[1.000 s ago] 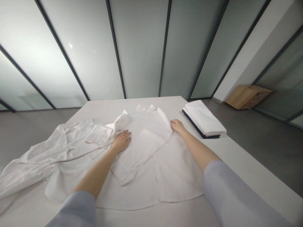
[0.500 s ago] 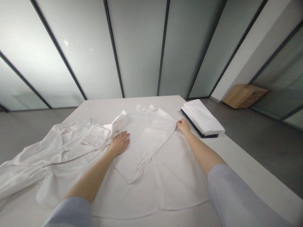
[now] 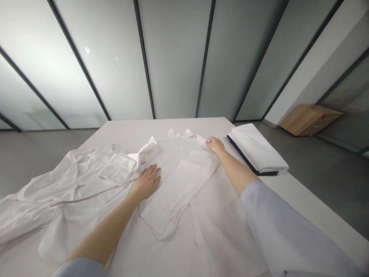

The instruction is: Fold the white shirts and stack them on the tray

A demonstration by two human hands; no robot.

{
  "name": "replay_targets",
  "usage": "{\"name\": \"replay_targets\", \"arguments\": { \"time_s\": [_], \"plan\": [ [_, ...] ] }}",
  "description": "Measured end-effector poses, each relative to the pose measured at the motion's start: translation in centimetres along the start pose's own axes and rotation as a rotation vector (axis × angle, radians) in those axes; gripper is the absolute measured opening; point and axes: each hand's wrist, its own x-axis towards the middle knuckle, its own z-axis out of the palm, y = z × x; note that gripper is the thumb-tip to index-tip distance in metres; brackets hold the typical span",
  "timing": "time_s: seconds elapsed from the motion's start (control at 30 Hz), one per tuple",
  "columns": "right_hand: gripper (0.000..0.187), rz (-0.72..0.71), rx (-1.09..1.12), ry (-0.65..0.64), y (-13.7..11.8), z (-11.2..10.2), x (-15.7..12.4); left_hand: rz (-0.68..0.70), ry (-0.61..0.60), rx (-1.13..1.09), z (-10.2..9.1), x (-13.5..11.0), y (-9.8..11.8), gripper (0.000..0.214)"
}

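Observation:
A white shirt (image 3: 219,207) lies spread on the white table (image 3: 311,209), collar (image 3: 181,134) at the far end. Its right sleeve (image 3: 178,188) is folded diagonally across the body. My left hand (image 3: 147,180) rests flat on the shirt left of that sleeve, fingers stretched out. My right hand (image 3: 215,144) reaches to the shirt's far right shoulder by the collar, fingers curled onto the cloth. The shirt's left side (image 3: 72,177) and other sleeve lie crumpled out to the left.
A stack of folded white cloth on something dark (image 3: 258,152) sits at the table's right edge. Frosted glass panels with dark frames (image 3: 173,57) stand behind. A wooden cabinet (image 3: 309,118) is on the grey floor at the right.
My right hand has moved from the sleeve's fold at the shirt's right edge up to the shoulder near the collar. The folded sleeve lies flatter. My left hand stayed put.

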Motion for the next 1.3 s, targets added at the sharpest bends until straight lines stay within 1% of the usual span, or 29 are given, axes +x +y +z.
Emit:
{"name": "replay_targets", "arguments": {
  "time_s": [0.1, 0.2, 0.27, 0.4, 0.47, 0.57, 0.63, 0.7, 0.93, 1.03, 1.13, 1.23, 1.3],
  "plan": [
    [0.03, -0.071, -0.108, -0.031, -0.4, 0.6, 0.4, 0.009, 0.003, 0.026, 0.1, -0.6, 0.1, 0.047],
    [0.027, -0.1, -0.148, -0.008, -0.1, 0.9, 0.8, 0.018, 0.017, 0.033, 0.2, -1.0, 0.1, 0.047],
    [0.031, -0.043, -0.122, -0.006, 0.5, 0.9, 1.2, 0.017, 0.013, 0.038, 0.2, -1.2, 0.1, 0.048],
    [0.036, 0.164, -0.05, -0.074, 1.7, 0.6, 2.6, 0.013, 0.003, 0.044, 0.0, -1.2, 0.2, 0.048],
    [0.039, 0.215, -0.04, -0.091, 2.0, 0.5, 3.1, 0.014, 0.006, 0.054, -0.1, -1.2, 0.3, 0.048],
    [0.041, 0.199, -0.023, -0.131, 1.9, 0.5, 3.5, 0.008, -0.004, 0.099, -0.2, -1.2, 0.5, 0.047],
    [0.037, 0.168, -0.025, -0.173, 1.5, 0.6, 3.5, 0.008, -0.008, 0.122, -0.2, -1.2, 0.6, 0.048],
    [0.034, 0.155, -0.037, -0.188, 1.1, 0.7, 3.3, 0.009, -0.006, 0.131, -0.2, -1.2, 0.6, 0.047],
    [0.039, 0.197, -0.06, -0.125, 0.7, 0.8, 2.6, 0.004, -0.03, 0.138, -0.4, -1.2, 0.7, 0.048],
    [0.042, 0.171, -0.005, -0.087, 0.9, 0.5, 2.1, -0.002, -0.026, 0.116, -0.5, -1.1, 0.7, 0.047],
    [0.04, 0.075, 0.05, -0.05, 1.9, -0.2, 0.7, -0.01, -0.017, 0.091, -0.5, -1.0, 0.6, 0.046],
    [0.036, 0.005, 0.048, -0.023, 3.9, -0.9, -2.2, -0.003, 0.021, 0.036, -0.9, -0.7, 0.7, 0.043],
    [0.035, -0.007, 0.044, -0.046, 5.3, -1.1, -4.6, -0.005, 0.048, -0.016, -1.6, -0.5, 1.0, 0.038]
  ]
}}
